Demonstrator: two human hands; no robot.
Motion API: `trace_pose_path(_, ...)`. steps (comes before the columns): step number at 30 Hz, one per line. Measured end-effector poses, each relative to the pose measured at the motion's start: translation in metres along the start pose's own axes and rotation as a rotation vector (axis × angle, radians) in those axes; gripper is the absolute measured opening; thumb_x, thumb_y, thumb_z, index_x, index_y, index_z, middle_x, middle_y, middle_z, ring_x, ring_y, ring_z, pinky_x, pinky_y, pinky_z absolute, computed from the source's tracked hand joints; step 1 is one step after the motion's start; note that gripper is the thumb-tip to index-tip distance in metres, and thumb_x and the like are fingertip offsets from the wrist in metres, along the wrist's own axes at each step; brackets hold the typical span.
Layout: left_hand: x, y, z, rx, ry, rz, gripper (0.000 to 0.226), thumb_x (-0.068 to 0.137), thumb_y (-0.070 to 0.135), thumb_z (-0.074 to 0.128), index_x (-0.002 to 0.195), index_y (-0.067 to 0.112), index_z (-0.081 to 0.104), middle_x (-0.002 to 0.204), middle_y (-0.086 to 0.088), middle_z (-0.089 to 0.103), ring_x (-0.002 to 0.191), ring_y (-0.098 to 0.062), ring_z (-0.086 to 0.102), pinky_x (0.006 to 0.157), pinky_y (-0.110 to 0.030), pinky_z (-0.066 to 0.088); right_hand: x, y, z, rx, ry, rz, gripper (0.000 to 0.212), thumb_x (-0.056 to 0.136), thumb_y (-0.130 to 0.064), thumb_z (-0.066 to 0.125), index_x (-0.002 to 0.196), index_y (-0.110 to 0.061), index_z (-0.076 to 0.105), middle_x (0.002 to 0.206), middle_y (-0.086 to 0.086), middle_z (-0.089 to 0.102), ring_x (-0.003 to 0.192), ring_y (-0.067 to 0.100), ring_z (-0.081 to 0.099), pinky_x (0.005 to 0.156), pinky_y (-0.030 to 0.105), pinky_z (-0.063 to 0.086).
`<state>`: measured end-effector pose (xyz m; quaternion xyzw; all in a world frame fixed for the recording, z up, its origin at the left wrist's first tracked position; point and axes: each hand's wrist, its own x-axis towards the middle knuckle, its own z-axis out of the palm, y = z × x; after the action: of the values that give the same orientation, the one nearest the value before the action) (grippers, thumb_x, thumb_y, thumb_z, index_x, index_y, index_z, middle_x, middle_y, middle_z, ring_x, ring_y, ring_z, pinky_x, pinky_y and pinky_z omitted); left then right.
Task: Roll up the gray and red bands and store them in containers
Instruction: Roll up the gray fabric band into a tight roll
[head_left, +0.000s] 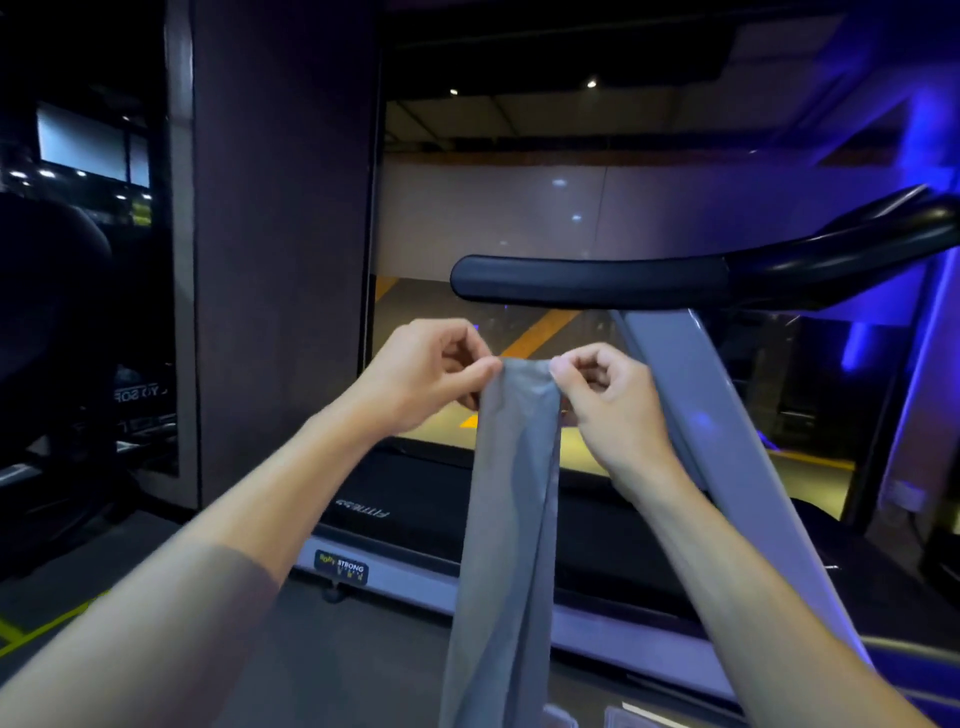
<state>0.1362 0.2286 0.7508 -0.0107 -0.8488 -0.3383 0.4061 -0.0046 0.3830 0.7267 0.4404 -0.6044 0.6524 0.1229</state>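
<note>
Black and silver-grey, a treadmill (519, 525) fills the middle and right of the view, its dark belt running across low down, its pale side rail bearing a small label, and a slanted grey upright rising to a padded black handrail (587, 283) above the hands. To the left stands a broad brown wall panel (280, 234), with dim gym equipment beyond it in the dark (too murky to name).

In front of the treadmill hangs the gray band (511, 519), a long flat strip dropping from chest height straight down out of the bottom of the view, its length creased lengthwise. Its top edge is held level between both hands. The left hand (431, 371) pinches the upper left corner between thumb and curled forefinger; the right hand (605, 392) pinches the upper right corner likewise, remaining fingers curled in.
</note>
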Motion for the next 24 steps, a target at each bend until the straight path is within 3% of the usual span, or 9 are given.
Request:
trace_pose_path(3,0.025,0.025,-0.018,-0.025,0.022,0.043,0.017,0.090,0.008,0.075,0.091,-0.001,0.061,0.081,-0.013,0.074,0.074,-0.032,0.075,0.070,-0.046,0.064,0.026,-0.027,-0.007,0.027,-0.009,0.005,0.017,0.098,-0.017,0.066,0.081,-0.014,0.066,0.079,0.010,0.071,0.071,0.016,0.064,0.058,0.035,0.059)
trace_pose_path(6,0.045,0.053,-0.034,-0.025,0.062,0.070,0.028,0.086,0.004,0.078,0.093,-0.005,0.052,0.081,-0.021,0.072,0.076,-0.037,0.075,0.068,-0.049,0.063,0.049,-0.056,-0.015,0.036,-0.027,0.005,0.014,0.100,-0.013,0.065,0.087,-0.006,0.067,0.077,0.008,0.068,0.061,0.010,0.061,0.050,0.022,0.051)
trace_pose_path(9,0.060,0.078,-0.047,0.028,0.087,0.086,0.028,0.083,0.004,0.080,0.090,0.004,0.053,0.076,-0.013,0.073,0.071,-0.028,0.075,0.063,-0.040,0.062,0.068,-0.082,-0.020,0.072,-0.050,0.023,0.015,0.100,-0.012,0.064,0.087,-0.006,0.067,0.073,0.007,0.067,0.059,0.014,0.063,0.050,0.026,0.052)
trace_pose_path(12,0.070,0.108,-0.059,0.119,0.101,0.137,0.030,0.082,0.005,0.082,0.094,0.003,0.055,0.082,-0.011,0.076,0.074,-0.023,0.076,0.066,-0.038,0.064,0.086,-0.105,-0.030,-0.030,-0.033,0.027,0.018,0.098,-0.021,0.068,0.092,-0.004,0.071,0.077,0.002,0.065,0.065,0.012,0.057,0.058,0.024,0.049)
trace_pose_path(16,0.081,0.136,-0.063,0.399,0.090,0.245,0.027,0.083,0.009,0.082,0.096,0.010,0.058,0.077,0.000,0.074,0.068,-0.010,0.073,0.068,-0.033,0.062,0.102,-0.131,-0.036,0.053,-0.073,0.190,0.012,0.100,-0.020,0.066,0.098,-0.008,0.066,0.084,0.006,0.062,0.045,0.007,0.047,0.038,0.017,0.031)
trace_pose_path(18,0.084,0.142,-0.060,0.515,0.112,0.280,0.027,0.083,0.011,0.082,0.095,0.013,0.058,0.075,0.005,0.072,0.065,-0.005,0.069,0.071,-0.034,0.060,0.103,-0.137,-0.034,0.165,-0.106,0.288,0.007,0.102,-0.012,0.062,0.096,-0.009,0.061,0.078,0.006,0.061,0.040,0.005,0.055,0.035,0.016,0.034)
trace_pose_path(20,0.086,0.143,-0.057,0.496,0.133,0.280,0.027,0.083,0.013,0.082,0.095,0.014,0.058,0.075,0.005,0.072,0.065,-0.005,0.069,0.070,-0.032,0.060,0.102,-0.138,-0.031,0.331,-0.114,0.359,0.007,0.102,-0.006,0.059,0.095,-0.005,0.061,0.076,0.007,0.065,0.048,0.008,0.067,0.039,0.018,0.046)
trace_pose_path(24,0.080,0.138,-0.055,0.535,0.103,0.282,0.028,0.084,0.013,0.081,0.100,0.016,0.058,0.079,0.006,0.072,0.071,-0.003,0.069,0.074,-0.034,0.060,0.099,-0.131,-0.031,0.600,-0.087,0.445,0.011,0.101,0.003,0.057,0.111,0.007,0.059,0.098,0.021,0.070,0.066,0.023,0.077,0.050,0.023,0.057)
